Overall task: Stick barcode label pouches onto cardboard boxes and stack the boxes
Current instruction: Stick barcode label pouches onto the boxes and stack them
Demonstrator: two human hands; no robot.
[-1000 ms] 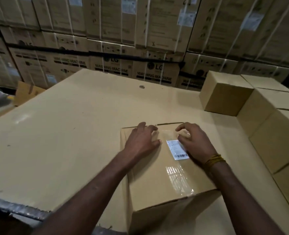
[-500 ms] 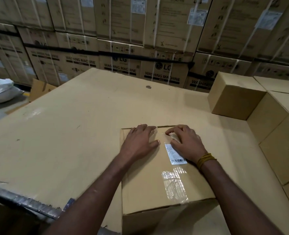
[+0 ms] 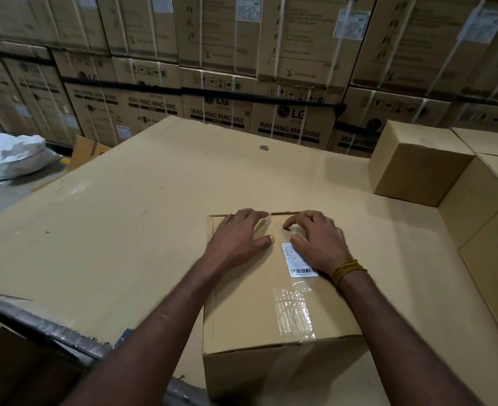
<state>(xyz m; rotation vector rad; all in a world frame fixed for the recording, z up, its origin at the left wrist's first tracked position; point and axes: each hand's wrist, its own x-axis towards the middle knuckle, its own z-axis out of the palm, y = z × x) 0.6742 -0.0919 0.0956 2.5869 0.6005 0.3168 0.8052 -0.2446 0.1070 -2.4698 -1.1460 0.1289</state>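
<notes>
Both hands — left hand [image 3: 239, 238] flat, right hand [image 3: 315, 244] with fingertips bent — press the thin, slippery clear barcode label pouch [image 3: 296, 265] onto the stiff brown cardboard box [image 3: 242, 312] on the cardboard-covered surface [image 3: 110, 230] — likely best lifted by its sides.

A tall wall of big brown washing machine cartons [image 3: 291, 124] stands at the back, tied with white straps and a black band. A lumpy white plastic sack [image 3: 19, 158] lies on the grey floor at the left. Beside it leans a small flat piece of brown cardboard [image 3: 88, 150].
</notes>
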